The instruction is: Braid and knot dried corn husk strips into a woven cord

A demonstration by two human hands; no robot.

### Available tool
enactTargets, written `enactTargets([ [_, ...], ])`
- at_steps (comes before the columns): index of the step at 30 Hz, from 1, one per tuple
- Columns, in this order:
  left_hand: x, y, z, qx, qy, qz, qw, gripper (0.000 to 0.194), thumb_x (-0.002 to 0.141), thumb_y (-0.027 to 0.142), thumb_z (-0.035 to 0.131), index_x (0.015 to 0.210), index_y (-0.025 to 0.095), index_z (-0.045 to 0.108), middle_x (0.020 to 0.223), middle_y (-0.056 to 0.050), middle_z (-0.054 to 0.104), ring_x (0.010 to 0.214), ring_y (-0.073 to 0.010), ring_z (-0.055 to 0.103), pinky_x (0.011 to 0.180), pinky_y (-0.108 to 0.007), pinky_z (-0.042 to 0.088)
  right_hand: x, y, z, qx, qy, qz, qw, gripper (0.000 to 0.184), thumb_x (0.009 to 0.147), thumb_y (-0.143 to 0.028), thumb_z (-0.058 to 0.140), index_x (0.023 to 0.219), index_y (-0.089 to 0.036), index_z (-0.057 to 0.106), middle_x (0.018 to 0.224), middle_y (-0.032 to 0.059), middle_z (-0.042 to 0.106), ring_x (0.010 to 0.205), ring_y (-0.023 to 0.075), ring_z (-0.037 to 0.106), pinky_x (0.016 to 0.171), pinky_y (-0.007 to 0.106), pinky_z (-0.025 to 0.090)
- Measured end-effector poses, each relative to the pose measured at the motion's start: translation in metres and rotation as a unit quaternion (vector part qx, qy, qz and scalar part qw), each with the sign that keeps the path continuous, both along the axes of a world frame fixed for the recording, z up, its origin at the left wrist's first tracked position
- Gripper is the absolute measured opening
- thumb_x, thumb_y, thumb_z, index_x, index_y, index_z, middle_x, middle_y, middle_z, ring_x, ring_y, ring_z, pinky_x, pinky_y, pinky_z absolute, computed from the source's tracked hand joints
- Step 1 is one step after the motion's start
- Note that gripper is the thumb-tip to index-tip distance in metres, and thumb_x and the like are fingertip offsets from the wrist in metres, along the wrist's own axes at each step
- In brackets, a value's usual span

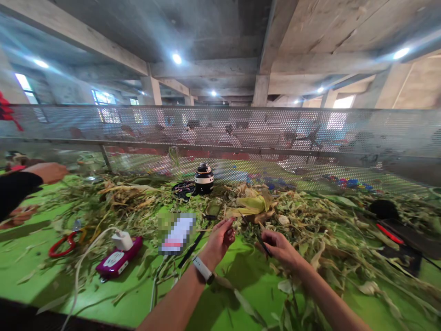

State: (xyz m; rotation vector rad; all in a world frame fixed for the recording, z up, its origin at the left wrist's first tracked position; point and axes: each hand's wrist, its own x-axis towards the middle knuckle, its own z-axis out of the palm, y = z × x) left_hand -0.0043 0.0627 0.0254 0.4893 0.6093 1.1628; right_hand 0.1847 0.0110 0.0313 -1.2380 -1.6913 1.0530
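Over the green table [241, 276], my left hand [218, 241] is closed in a pinch, a pale band on its wrist. What lies between its fingertips is too small to make out. A little to the right, my right hand [280, 248] is closed around a dark slender tool [263, 243], whose kind I cannot tell. The tool points up and away, toward the gap between my hands. Just beyond the fingertips lie a yellow-green husk-like leaf [253, 204] and a heap of dry leaves and stalks [296, 214].
Left of my hands lie a phone [177, 234], a purple power bank [119, 262] with a white plug [122, 240] and red-handled scissors [64, 243]. A black jar [204, 179] stands before a perforated metal screen [220, 126]. Another person's hand [51, 172] reaches in at left.
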Motion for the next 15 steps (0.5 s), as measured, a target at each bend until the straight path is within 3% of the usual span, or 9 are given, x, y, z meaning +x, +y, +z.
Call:
enactTargets([
  [5, -0.004, -0.001, 0.005, -0.003, -0.01, 0.043, 0.999, 0.013, 0.066, 0.01, 0.071, 0.077, 0.013, 0.065, 0.071, -0.004, 0.071, 0.063, -0.0118, 0.067, 0.055, -0.017, 0.051, 0.004, 0.006, -0.007, -0.007, 0.044, -0.031, 0.999, 0.049, 0.067, -0.063, 0.064, 0.061, -0.018, 0.044, 0.054, -0.005, 0.042, 0.051, 0.009, 0.039, 0.048, 0.022, 0.032],
  [9, -0.001, -0.004, 0.004, 0.024, -0.022, 0.055, 0.998, 0.015, 0.066, 0.013, 0.071, 0.08, 0.015, 0.065, 0.074, -0.005, 0.072, 0.067, -0.0137, 0.068, 0.061, -0.021, 0.052, -0.002, 0.003, -0.004, -0.012, 0.058, -0.014, 0.998, 0.047, 0.07, -0.061, 0.061, 0.064, -0.018, 0.046, 0.054, -0.004, 0.046, 0.051, 0.0093, 0.042, 0.048, 0.022, 0.03],
  [15, 0.006, 0.001, -0.004, 0.039, -0.004, 0.12, 0.992, 0.012, 0.06, 0.008, 0.073, 0.066, 0.015, 0.064, 0.07, -0.002, 0.071, 0.072, -0.0113, 0.066, 0.073, -0.019, 0.049, -0.014, -0.003, -0.001, -0.044, 0.034, 0.007, 0.998, 0.051, 0.067, -0.067, 0.059, 0.061, -0.019, 0.043, 0.053, -0.0035, 0.048, 0.047, 0.0085, 0.04, 0.044, 0.022, 0.028],
])
